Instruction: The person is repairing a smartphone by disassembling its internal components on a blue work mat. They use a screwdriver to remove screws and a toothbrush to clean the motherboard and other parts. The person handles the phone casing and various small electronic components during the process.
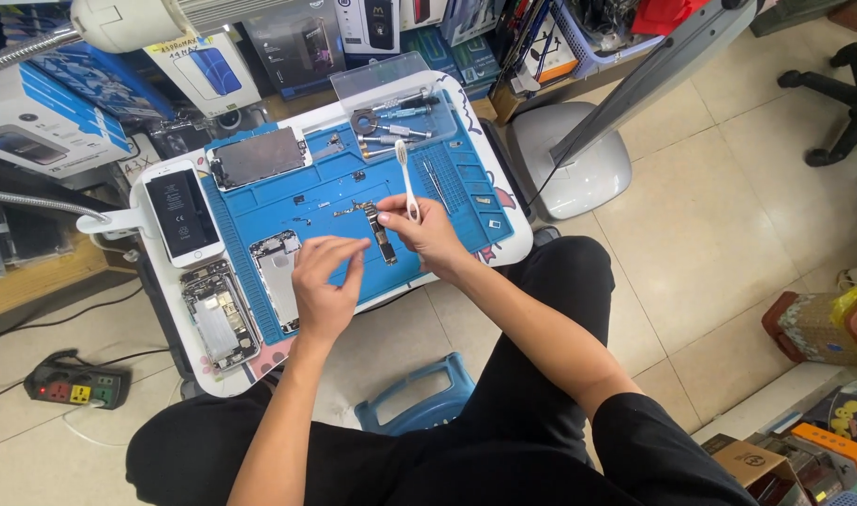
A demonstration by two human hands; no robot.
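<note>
My right hand [427,231] grips a white toothbrush [407,178] with its bristled head pointing away from me. A narrow phone circuit board [382,239] lies on the blue work mat [447,178] just left of that hand. My left hand [325,286] hovers over the mat's near edge with its fingers curled and fingertips pinched near the board; whether it touches the board I cannot tell. An opened silver phone shell [275,267] lies to the left of that hand.
A white phone [183,214], a detached screen [257,156] and another opened phone body [220,312] lie on the small table's left side. Screwdrivers and tweezers [396,131] sit at the mat's far end. A power strip [75,382], blue stool [412,398] and lamp base [569,159] surround the table.
</note>
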